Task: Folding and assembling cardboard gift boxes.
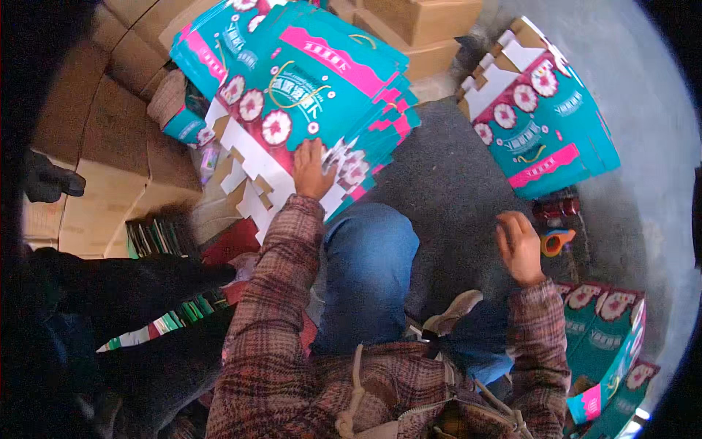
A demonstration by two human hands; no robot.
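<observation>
The largest things are the brown cardboard cartons point(110, 132), which stand piled along the left, beside the dark grey floor point(435, 172). Next comes the big stack of flat teal cardboard boxes with pink bands point(358, 69), in front of the person; what carries it is hidden. A smaller stack of similar teal boxes point(541, 135) is at the upper right, and teal upright boxes with pictures point(607, 329) are at the lower right.

The left hand point(312, 172) lies palm down on the near edge of the big stack, with fingers extended; whether it pinches any sheet, I cannot tell. The right hand point(521, 252) is above the floor, half open with bent fingers, and holds nothing visible. Just beside it is a small orange ring-shaped object point(556, 241).

The sheets are fanned unevenly, so a one-sided push could make them slide, I think. The thin golden cord handle point(281, 91) might catch another sheet, and the knee point(369, 252) nearby could knock the white flaps point(252, 157) and bend them.
</observation>
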